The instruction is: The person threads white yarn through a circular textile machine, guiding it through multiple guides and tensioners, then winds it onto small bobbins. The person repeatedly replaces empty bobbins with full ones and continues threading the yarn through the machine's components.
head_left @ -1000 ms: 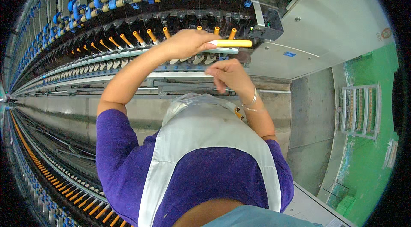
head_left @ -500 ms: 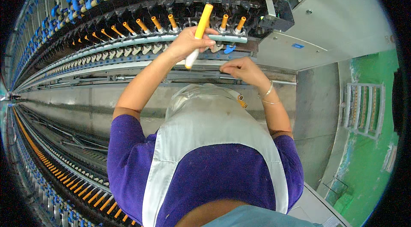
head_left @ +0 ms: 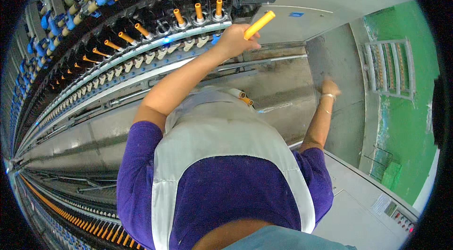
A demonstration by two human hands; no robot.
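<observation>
My left hand (head_left: 238, 41) is closed around a yellow-orange bobbin tube (head_left: 260, 24), held at a slant near the right end of the spindle row. Its lower part is hidden behind my fingers. My right hand (head_left: 330, 87) is out to the right over the grey floor, away from the machine; motion smears its fingers. More orange tubes (head_left: 198, 12) stand upright on the spindles of the spinning frame. One spindle (head_left: 163, 27) among them carries no tube. A couple of tubes (head_left: 246, 101) poke out at the front of my pale apron (head_left: 222, 132).
A grey machine cabinet (head_left: 311, 21) closes off the row at the right. Behind my right side stands a panel with buttons (head_left: 401, 219). A second row of orange tubes (head_left: 89, 226) runs along the lower left. A metal rack (head_left: 390, 68) rests on the green floor (head_left: 401, 122).
The view has shifted right along the machine. My left hand has carried the tube toward the row's right end. My right hand has swung out rightward from the machine's front.
</observation>
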